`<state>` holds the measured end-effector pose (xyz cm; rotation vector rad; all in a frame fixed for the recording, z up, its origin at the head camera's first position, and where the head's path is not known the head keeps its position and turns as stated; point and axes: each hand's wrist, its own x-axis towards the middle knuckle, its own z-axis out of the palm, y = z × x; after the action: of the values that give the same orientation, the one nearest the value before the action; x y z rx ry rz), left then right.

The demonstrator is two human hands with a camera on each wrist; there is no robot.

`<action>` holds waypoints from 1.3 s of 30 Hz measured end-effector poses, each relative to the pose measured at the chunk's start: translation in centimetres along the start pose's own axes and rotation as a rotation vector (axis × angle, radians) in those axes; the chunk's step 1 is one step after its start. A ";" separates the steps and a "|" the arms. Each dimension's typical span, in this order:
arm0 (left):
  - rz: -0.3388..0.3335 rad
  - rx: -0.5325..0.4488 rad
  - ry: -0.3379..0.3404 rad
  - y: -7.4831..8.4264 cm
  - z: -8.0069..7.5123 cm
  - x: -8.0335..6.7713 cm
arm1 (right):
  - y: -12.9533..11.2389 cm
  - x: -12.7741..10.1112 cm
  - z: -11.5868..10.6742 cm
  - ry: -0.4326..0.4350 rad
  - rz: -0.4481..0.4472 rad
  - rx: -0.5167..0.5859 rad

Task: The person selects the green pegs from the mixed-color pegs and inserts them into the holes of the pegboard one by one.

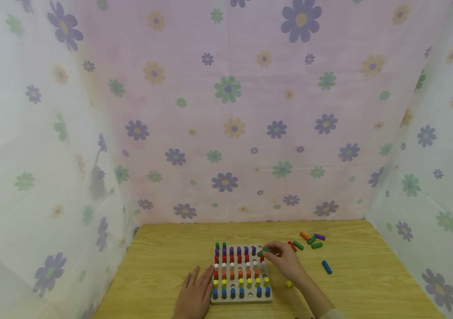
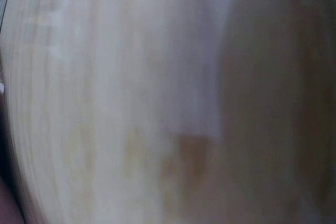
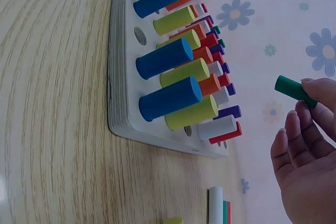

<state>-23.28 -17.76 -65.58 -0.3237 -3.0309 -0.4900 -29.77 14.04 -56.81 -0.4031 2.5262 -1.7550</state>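
Right hand grip pinching green peg by its far end, long axis roughly level, free tip pointing 10 o'clock over pegboard top-right corner; left hand flat on bench, fingers straight, touching board's 9 o'clock edge.

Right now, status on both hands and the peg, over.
Left hand flat on table beside pegboard. Right hand pinches green peg over board's far right corner. Nothing in the way.

A wooden table sits at six o'clock, enclosed by floral cloth walls at nine, twelve and three.
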 end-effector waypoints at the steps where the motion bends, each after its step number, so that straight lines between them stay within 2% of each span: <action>1: -0.003 0.000 -0.005 0.0 0.0 0.1 | 0.0 0.2 0.1 -0.005 -0.006 0.001; 11: -0.015 -0.001 -0.019 0.3 -0.3 0.9 | -0.4 1.9 0.9 -0.037 -0.045 0.041; 19: -0.005 0.009 -0.023 0.0 0.1 0.9 | -3.7 1.3 1.7 -0.060 -0.017 0.042; 24: -0.007 0.006 -0.016 -0.1 0.4 0.7 | -2.1 1.8 2.7 -0.034 -0.027 0.038; 30: -0.012 0.003 -0.003 0.3 0.6 0.3 | 0.2 2.3 3.6 -0.023 -0.085 0.018; 39: -0.013 0.012 0.042 0.4 1.5 -0.5 | 0.4 2.3 4.9 -0.023 -0.109 -0.005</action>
<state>-22.76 -17.02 -66.90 -0.2896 -2.9964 -0.4730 -31.21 9.15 -58.69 -0.5683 2.5387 -1.7682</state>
